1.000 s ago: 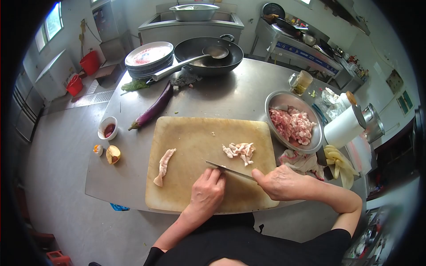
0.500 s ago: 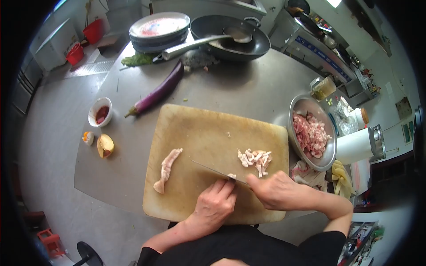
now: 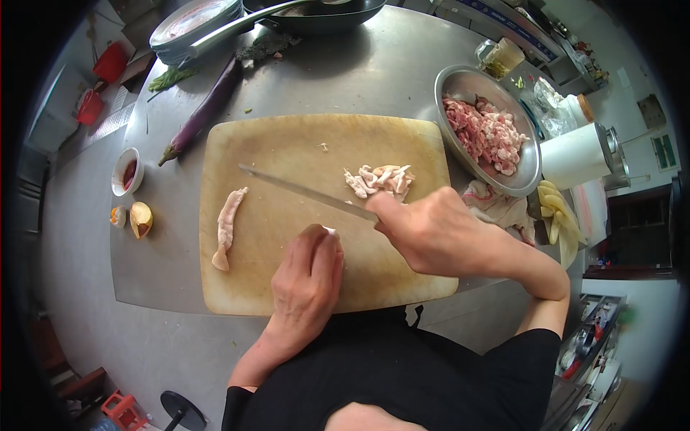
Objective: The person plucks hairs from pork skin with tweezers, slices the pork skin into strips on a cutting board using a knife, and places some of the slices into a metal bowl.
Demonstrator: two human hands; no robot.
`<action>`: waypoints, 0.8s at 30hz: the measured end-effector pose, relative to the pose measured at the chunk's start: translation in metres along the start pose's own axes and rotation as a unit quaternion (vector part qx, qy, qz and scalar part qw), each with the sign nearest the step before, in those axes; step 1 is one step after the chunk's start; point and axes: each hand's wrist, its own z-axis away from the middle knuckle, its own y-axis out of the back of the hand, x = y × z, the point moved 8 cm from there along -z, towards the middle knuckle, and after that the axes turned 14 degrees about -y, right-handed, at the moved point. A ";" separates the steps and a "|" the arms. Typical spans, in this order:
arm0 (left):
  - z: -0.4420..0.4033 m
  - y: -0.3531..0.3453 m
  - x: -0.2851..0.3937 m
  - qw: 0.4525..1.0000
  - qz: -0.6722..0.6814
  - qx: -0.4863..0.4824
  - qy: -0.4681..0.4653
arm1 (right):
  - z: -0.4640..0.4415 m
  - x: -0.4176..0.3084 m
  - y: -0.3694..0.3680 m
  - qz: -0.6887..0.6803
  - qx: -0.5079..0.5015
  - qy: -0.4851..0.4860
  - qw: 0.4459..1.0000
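My right hand [image 3: 435,231] is closed on the handle of a kitchen knife [image 3: 305,191], whose blade slants up to the left above the wooden cutting board [image 3: 287,147]. My left hand [image 3: 307,273] rests on the near part of the board with its fingers curled together. A small bit of pale meat [image 3: 330,230] pokes out at its fingertips; the rest is hidden. Beyond the knife hand lies a small heap of cut pale meat pieces [image 3: 381,179]. One long strip of pale meat [image 3: 230,228] lies apart on the left side of the board.
At the right stands a steel bowl [image 3: 528,169] of chopped meat, beside a cloth [image 3: 496,205] and yellowish-green peeled pieces [image 3: 557,212]. An eggplant [image 3: 205,111], a small white bowl [image 3: 117,179] and a cut fruit [image 3: 141,219] lie left. Behind are stacked plates [image 3: 194,21] and a wok [image 3: 323,23].
The view has tilted down, so things appear higher. The knife has lifted away from my left fingertips toward the far side of the board. My left hand still grips the small meat piece.
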 end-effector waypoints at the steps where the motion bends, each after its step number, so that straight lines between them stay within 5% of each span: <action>1: 0.000 0.001 -0.001 1.000 -0.006 0.015 0.015 | 0.010 0.002 0.000 -0.003 0.003 -0.004 1.000; 5: -0.001 0.007 -0.001 0.995 -0.055 0.070 0.046 | 0.041 0.001 0.003 0.038 0.006 0.016 0.999; 7: -0.003 0.000 0.004 0.994 -0.102 -0.043 -0.016 | 0.050 0.007 0.001 0.066 -0.012 0.006 0.998; 24: -0.001 -0.007 0.003 0.995 -0.041 -0.076 -0.055 | 0.042 -0.009 0.001 0.093 -0.130 0.044 0.986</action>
